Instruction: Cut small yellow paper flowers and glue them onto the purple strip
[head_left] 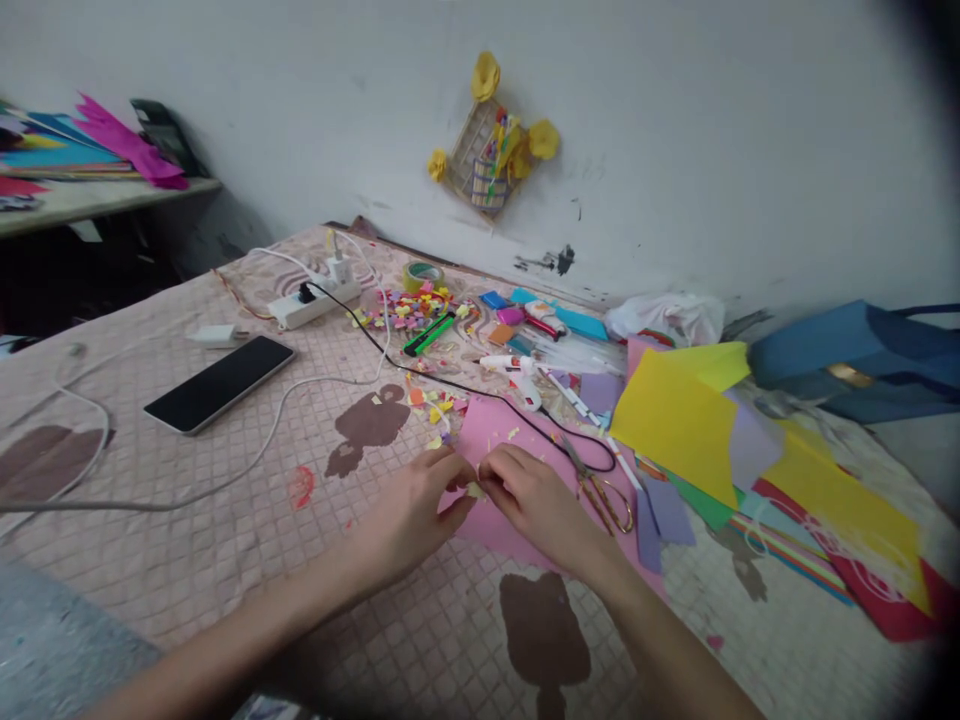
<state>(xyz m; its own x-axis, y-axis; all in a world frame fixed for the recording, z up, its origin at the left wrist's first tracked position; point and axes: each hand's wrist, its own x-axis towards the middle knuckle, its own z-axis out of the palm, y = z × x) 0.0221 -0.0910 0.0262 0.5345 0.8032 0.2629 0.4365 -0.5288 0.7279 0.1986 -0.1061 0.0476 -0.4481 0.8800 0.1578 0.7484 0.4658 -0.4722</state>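
Left hand (421, 502) and right hand (534, 500) pinch 1 pale scrap (475, 490) between fingertips over pink paper (487, 535). The wall's striped basket (488, 186) holds colourful flowers (516, 158).

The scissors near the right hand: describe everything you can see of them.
The scissors have gold-coloured, metallic-looking loop handles and greyer blades. They lie on the pink sheet, right of the right hand, blades pointing away from the wearer and slightly left. A black cable runs by the blades; whether it touches them is unclear.
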